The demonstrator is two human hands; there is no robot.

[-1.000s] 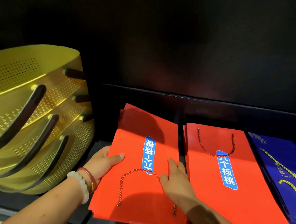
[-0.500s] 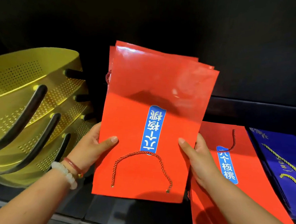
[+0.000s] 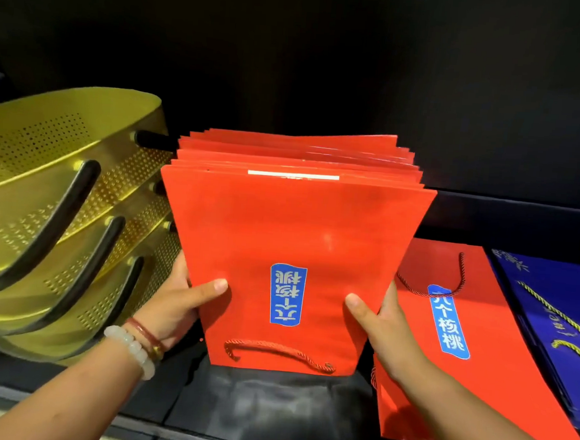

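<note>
Glossy red paper bags (image 3: 290,240); perforated gold metal baskets (image 3: 42,202).

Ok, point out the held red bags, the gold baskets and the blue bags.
held red bags (image 3: 294,234): head view, front face, upper middle.
gold baskets (image 3: 37,138): head view, perforated wall of the top basket.
blue bags (image 3: 562,287): head view, face of the top bag.

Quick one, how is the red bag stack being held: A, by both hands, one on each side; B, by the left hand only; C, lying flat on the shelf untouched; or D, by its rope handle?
A: the left hand and right hand grip opposite sides of the red bag stack, thumbs on its front; neither touches the rope handle.
</note>
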